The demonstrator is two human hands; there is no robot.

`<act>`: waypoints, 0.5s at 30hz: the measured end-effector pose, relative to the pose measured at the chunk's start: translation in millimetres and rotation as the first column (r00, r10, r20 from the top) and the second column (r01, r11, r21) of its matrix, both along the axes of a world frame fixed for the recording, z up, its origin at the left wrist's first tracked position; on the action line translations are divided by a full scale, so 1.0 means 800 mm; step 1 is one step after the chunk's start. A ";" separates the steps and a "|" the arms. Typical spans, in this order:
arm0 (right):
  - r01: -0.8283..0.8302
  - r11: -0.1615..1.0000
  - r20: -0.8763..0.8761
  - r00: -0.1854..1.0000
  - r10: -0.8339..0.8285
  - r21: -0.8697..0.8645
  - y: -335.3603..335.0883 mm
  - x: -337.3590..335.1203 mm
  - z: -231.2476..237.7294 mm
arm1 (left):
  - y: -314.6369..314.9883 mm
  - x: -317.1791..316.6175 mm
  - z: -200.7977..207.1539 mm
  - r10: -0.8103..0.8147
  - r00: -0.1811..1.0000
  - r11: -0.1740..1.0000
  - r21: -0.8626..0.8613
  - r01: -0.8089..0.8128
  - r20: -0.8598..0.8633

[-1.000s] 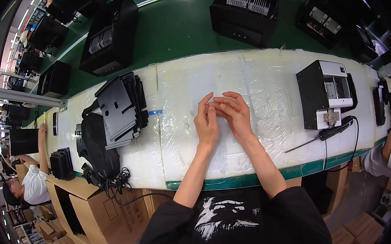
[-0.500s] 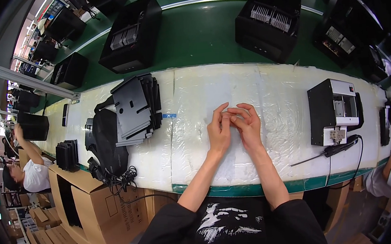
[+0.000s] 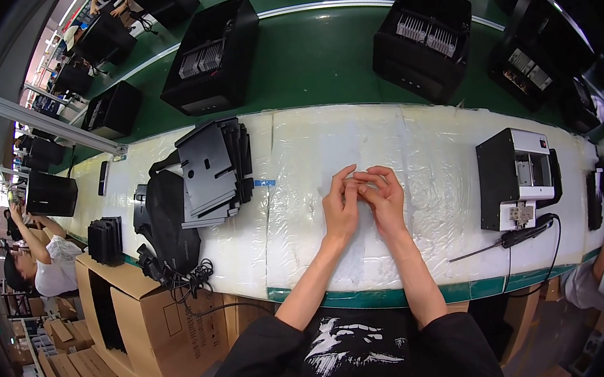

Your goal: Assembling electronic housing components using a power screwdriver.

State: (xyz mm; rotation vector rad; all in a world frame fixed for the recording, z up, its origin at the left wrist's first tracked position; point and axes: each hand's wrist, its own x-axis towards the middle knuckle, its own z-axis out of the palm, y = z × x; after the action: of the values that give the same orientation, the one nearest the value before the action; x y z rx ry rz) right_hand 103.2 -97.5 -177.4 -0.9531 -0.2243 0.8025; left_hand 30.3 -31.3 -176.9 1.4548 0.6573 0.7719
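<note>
My left hand (image 3: 341, 203) and my right hand (image 3: 384, 194) are together above the middle of the white, plastic-covered table (image 3: 312, 141). Their fingers are loosely bent and the fingertips meet. I see nothing held in either one. To the left lies a stack of black flat panels (image 3: 208, 168), partly over a black bag (image 3: 171, 232). A black and white machine (image 3: 520, 176) stands to the right of my hands. In front of it is a black electric screwdriver (image 3: 518, 234) with a long thin shaft and a cord.
Beyond the table, a green conveyor (image 3: 319, 61) carries black computer cases, one at back left (image 3: 211, 56) and one at back right (image 3: 424, 41). A coiled black cable (image 3: 195, 280) hangs at the near edge above a cardboard box (image 3: 171, 329). A co-worker (image 3: 46, 265) stands at far left.
The black cases on the conveyor have shifted slightly right, and the whole view has moved a little. My hands keep nearly the same pose. At far left the co-worker's arms have moved.
</note>
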 end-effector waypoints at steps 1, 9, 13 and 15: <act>-0.001 1.000 0.021 1.000 0.001 0.004 0.000 0.000 0.001 | 0.000 0.000 0.000 0.012 1.000 0.999 0.040 -0.012 -0.002; 0.000 1.000 -0.072 0.997 0.000 -0.010 0.000 0.002 -0.002 | 0.000 0.000 0.003 -0.025 1.000 0.999 -0.030 0.025 0.006; -0.008 1.000 0.023 1.000 0.008 0.009 0.001 0.000 0.000 | 0.002 0.001 -0.002 0.002 1.000 1.000 0.028 -0.002 0.001; -0.006 1.000 0.038 0.999 0.005 0.011 0.001 0.001 0.001 | 0.002 0.000 -0.002 -0.007 1.000 1.000 0.008 0.007 0.000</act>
State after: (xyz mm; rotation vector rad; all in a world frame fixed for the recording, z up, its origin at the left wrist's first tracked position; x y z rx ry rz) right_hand 103.6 -96.8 -176.8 -0.9580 -0.2644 0.7879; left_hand 30.2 -29.9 -178.8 1.4637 0.6496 0.7704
